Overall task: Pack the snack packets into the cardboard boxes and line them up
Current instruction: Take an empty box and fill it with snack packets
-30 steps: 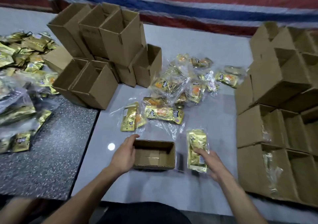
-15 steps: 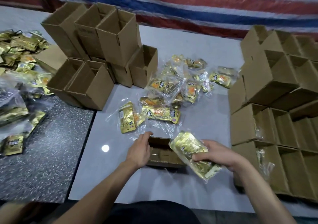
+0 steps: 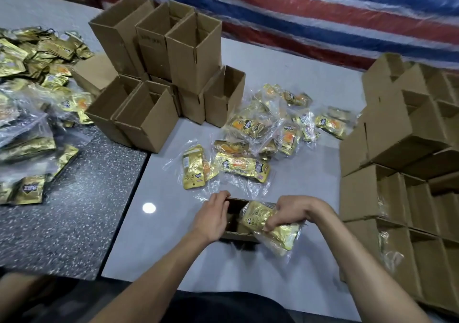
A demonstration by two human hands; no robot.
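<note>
Head cam: the print on the shiny gold foil packet is too blurry to read, just dark logo shapes. The right hand has its fingers curled tight on it, crinkly clear wrap and all, tilted over the right end of the small open cardboard box. The left hand curls round the box's left wall. More gold packets lie loose on the smooth white table, and plain brown boxes are stacked at right
</note>
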